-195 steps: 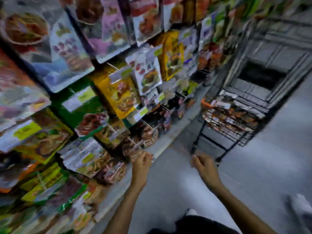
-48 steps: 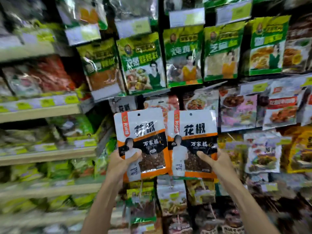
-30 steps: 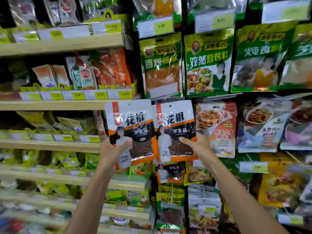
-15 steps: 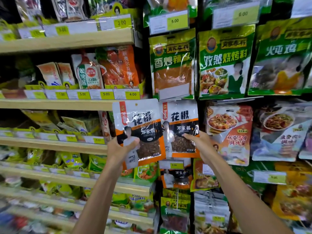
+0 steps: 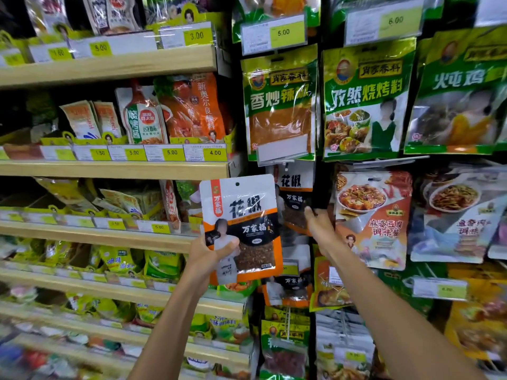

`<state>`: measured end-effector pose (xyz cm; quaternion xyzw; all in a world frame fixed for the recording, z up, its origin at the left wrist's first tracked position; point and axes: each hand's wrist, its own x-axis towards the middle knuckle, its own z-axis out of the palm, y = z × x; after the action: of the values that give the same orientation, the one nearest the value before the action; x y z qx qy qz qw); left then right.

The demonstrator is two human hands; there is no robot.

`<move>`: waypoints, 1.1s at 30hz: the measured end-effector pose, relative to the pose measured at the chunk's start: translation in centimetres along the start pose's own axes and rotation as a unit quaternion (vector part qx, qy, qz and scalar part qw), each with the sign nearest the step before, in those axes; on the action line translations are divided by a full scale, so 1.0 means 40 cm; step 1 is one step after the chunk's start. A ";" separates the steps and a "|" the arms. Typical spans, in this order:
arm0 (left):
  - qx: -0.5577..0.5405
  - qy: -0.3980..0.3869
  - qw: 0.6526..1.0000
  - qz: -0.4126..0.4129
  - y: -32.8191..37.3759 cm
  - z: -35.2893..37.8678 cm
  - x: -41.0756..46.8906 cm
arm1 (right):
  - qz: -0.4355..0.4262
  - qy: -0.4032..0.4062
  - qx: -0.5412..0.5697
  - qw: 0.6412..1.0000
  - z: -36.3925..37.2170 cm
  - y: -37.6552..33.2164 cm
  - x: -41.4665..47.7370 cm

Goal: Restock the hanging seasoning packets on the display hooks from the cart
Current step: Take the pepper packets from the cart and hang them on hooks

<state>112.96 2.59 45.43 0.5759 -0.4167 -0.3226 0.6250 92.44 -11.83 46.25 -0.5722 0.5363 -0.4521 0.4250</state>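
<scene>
Right half of frame: hanging display wall (image 5: 320,185) packed with seasoning pouches. Left half: wooden shelves (image 5: 109,171), with yellow price tags (image 5: 215,152) along the edges. Upper right: a row of big green packets (image 5: 367,100).

Centre of frame: front packet (image 5: 241,229). It is a flat pouch with a white top and a punched hang hole, a red-orange strip down the left and large black characters. A black band crosses the middle, a clear window at the bottom shows brown-red peppercorns, and the border is orange. It is upright with a slight tilt, held in the air before the shelf end.

The rear packet (image 5: 295,198) has the same print and sits just right of it, partly behind. Its top is tucked under the clear tag holder (image 5: 282,149) below the orange-filled green packet (image 5: 279,105). Cannot tell whether its hole is on the hook.

Lower centre: left hand (image 5: 208,256), forearm rising from the bottom edge. The thumb lies across the front packet's lower left face with the fingers behind, a firm grip.

Right of centre: right hand (image 5: 319,229), arm reaching up from the lower right. Its fingers curl round the rear packet's lower right edge, holding it.
</scene>
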 end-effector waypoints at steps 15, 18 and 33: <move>0.120 0.076 0.965 0.220 0.109 0.108 0.031 | -0.081 -0.028 0.162 0.983 -0.046 -0.007 -0.169; 0.325 0.277 0.798 0.424 0.161 0.063 0.106 | -0.079 -0.018 0.152 0.985 -0.054 -0.001 -0.152; 0.462 0.282 0.651 0.532 0.109 0.009 0.285 | -0.079 0.021 0.140 0.987 -0.013 -0.017 -0.069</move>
<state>117.38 -7.09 51.43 0.5329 -0.5504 0.4772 0.4305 92.05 -9.04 46.85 -0.5378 0.4301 -0.5666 0.4525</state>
